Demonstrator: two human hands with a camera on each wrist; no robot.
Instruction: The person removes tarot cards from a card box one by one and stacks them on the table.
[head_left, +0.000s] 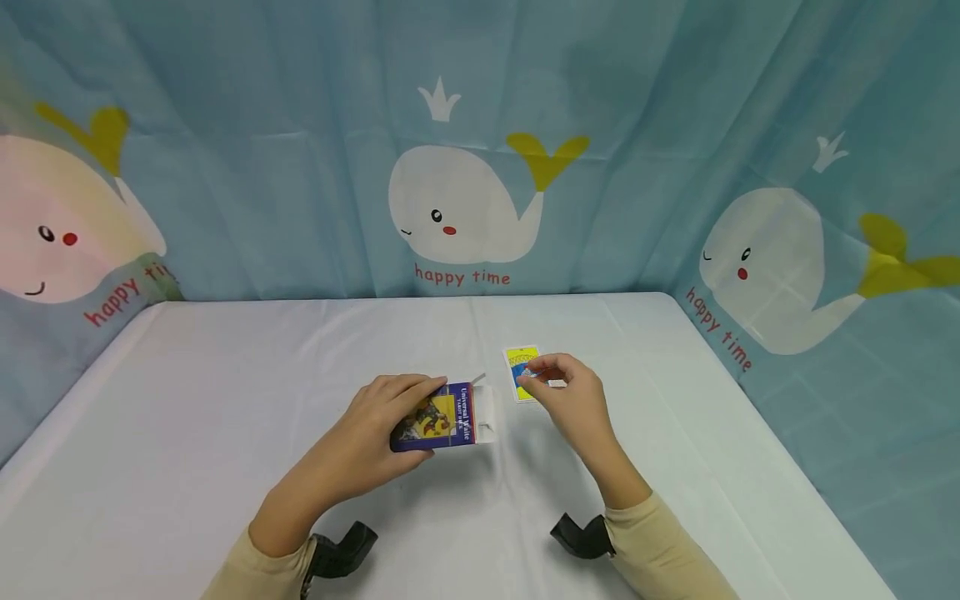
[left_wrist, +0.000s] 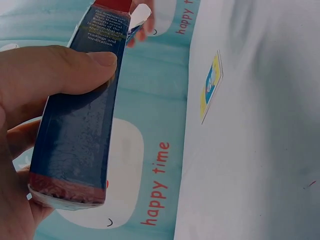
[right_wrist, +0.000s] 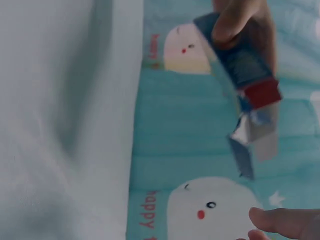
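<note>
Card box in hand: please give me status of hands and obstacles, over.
Left hand grips the card box, end flaps open. Right hand apart from box, grip unclear. Card lies on table; nothing visible blocks box's open end.

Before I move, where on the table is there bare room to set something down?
Left of the left hand and right of the right hand, each out to the blue curtain, the white tabletop is bare. The middle is crowded: the left hand holds the tarot box, and the yellow-and-blue card is partly hidden by the right hand.
</note>
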